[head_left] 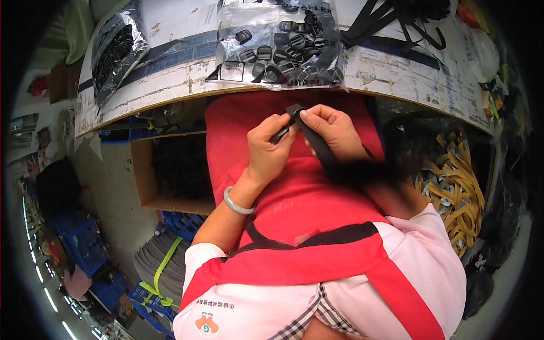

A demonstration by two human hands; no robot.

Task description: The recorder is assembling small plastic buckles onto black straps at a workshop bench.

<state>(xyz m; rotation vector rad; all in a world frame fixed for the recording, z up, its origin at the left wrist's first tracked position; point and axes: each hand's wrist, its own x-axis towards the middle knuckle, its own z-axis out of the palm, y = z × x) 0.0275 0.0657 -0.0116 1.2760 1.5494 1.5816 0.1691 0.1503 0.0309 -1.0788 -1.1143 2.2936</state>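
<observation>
Over the red apron (289,195) on my lap, both hands meet just below the table edge. My left hand (268,146) is closed around a small black buckle (280,135), mostly covered by the fingers. With thumb and fingers, my right hand (335,131) pinches a black webbing strap (322,152) near its end, which touches the left fingertips. Whether the strap is threaded through the buckle I cannot tell. The strap runs down past the right wrist, where it blurs into a dark patch.
On the worn white table (391,71) lie a clear bag of black buckles (283,48), another bag of dark parts (118,54) and loose black straps (396,25). Yellow-and-grey strips (453,187) are piled at right. A cardboard box (144,178) and blue crates (82,241) stand at left.
</observation>
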